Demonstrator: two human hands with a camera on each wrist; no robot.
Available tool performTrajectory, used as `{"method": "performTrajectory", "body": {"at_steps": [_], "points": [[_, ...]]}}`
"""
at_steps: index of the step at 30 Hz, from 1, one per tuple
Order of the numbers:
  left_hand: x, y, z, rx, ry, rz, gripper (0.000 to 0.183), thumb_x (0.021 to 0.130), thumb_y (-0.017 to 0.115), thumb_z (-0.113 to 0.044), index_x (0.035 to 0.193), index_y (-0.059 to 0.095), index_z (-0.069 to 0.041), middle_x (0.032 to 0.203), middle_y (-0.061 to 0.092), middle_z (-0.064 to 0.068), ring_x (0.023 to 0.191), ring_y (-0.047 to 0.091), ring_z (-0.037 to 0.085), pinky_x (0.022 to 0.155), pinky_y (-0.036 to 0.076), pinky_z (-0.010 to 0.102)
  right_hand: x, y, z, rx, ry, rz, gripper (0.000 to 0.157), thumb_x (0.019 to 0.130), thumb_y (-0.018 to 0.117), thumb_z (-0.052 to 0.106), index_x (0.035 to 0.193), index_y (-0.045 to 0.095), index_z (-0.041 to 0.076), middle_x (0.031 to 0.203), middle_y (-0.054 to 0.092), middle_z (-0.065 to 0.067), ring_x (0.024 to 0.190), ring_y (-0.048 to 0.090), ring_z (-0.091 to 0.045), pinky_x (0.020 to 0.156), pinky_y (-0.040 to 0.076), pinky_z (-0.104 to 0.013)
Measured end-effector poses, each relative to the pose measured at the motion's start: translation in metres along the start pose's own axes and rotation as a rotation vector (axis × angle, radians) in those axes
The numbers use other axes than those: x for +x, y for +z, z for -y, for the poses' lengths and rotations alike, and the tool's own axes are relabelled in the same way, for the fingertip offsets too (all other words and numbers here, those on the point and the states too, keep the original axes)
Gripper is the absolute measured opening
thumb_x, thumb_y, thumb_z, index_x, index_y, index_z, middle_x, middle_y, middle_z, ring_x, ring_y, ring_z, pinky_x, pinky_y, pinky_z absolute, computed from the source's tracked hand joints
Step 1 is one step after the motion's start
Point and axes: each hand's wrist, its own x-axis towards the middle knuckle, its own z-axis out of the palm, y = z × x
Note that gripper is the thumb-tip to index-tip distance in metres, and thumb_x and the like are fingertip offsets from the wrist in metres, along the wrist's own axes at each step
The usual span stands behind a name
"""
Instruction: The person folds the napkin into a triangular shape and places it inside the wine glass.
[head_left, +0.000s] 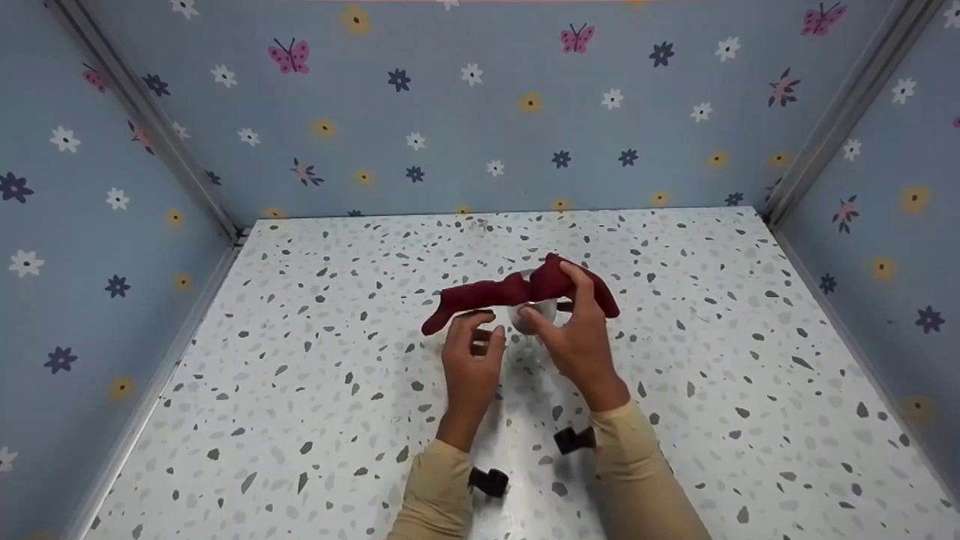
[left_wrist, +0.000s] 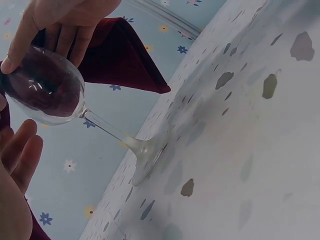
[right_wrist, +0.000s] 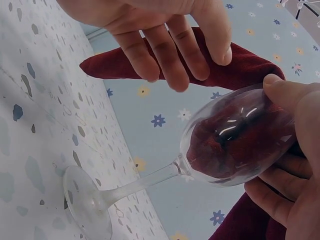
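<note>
A clear stemmed wine glass (right_wrist: pixel 220 155) stands on the speckled tabletop (head_left: pixel 300 405). A dark red cloth napkin (head_left: pixel 480 294) is tucked into its bowl, and its two ends stick out over the rim to left and right. My right hand (head_left: pixel 583 341) grips the bowl near the rim, thumb on the near side, with the index finger touching the right part of the cloth. Just below the left end of the napkin is my left hand (head_left: pixel 472 361). Its fingers are loosely bent and hold nothing; whether they touch the cloth I cannot tell.
Light blue walls (head_left: pixel 450 112) with flowers and butterflies enclose the table at the back and both sides. Metal posts (head_left: pixel 840 112) stand at the back corners. A black wrist mount (head_left: pixel 489 482) juts from the left sleeve, another (head_left: pixel 574 440) from the right.
</note>
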Motion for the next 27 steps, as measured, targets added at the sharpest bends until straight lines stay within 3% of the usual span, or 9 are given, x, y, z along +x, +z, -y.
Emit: {"method": "performTrajectory", "body": {"at_steps": [5,11,20,27], "points": [[0.000,0.003,-0.002,-0.004,-0.016,0.032,0.020,0.093,0.071,-0.012,0.113,0.068,-0.009,0.109,0.064,0.003,0.089,0.067,0.018,0.067,0.057,0.034,0.000,0.000,0.001,-0.006,-0.006,0.000,0.082,0.084,0.082,0.037,0.148,0.040,0.008,0.123,0.063,-0.009,0.110,0.059,-0.015,0.084,0.052,-0.046],[0.002,0.006,-0.009,-0.027,-0.018,0.055,0.024,0.089,0.073,-0.001,0.112,0.067,0.003,0.109,0.065,0.011,0.096,0.068,0.025,0.069,0.058,0.035,0.000,0.000,0.000,-0.009,-0.009,0.005,0.081,0.084,0.082,0.037,0.147,0.040,0.008,0.123,0.063,-0.009,0.110,0.059,-0.015,0.084,0.052,-0.049],[0.001,0.010,-0.001,-0.016,-0.007,0.141,0.036,0.090,0.075,-0.014,0.123,0.063,-0.006,0.121,0.062,0.005,0.113,0.060,0.020,0.084,0.056,0.036,0.000,0.001,-0.001,-0.019,-0.007,0.005,0.080,0.084,0.083,0.032,0.146,0.040,0.007,0.126,0.062,-0.008,0.112,0.058,-0.016,0.086,0.052,-0.046],[0.003,0.016,0.000,-0.014,-0.057,0.179,0.048,0.090,0.077,-0.028,0.131,0.059,-0.010,0.126,0.060,0.002,0.119,0.057,0.017,0.090,0.054,0.033,0.000,0.000,-0.001,-0.009,-0.016,0.008,0.081,0.083,0.084,0.031,0.146,0.040,0.006,0.126,0.063,-0.009,0.112,0.059,-0.017,0.086,0.052,-0.050]]}}
